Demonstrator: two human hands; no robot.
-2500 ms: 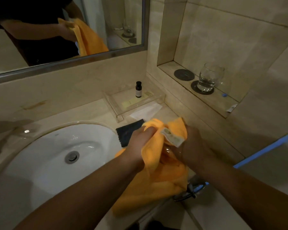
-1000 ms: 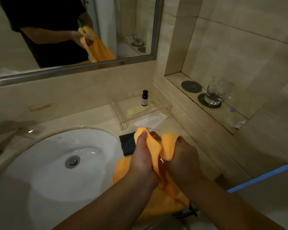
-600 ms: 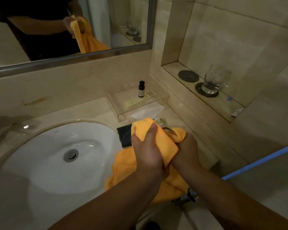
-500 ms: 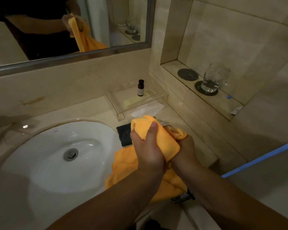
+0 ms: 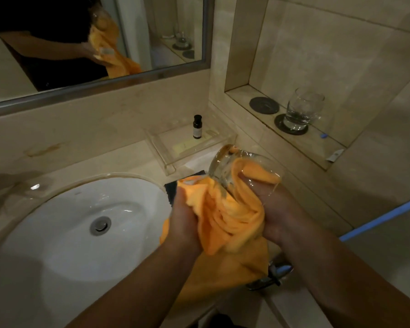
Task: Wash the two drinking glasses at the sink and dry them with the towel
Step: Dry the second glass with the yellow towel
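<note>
Glass (image 5: pixel 223 166) tilted in gripping right hand (image 5: pixel 278 207), towel (image 5: pixel 230 221) stuffed inside, left hand (image 5: pixel 182 218) clutching towel

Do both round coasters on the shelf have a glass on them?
No, the glass stands on the nearer coaster; the farther coaster is bare.
</note>
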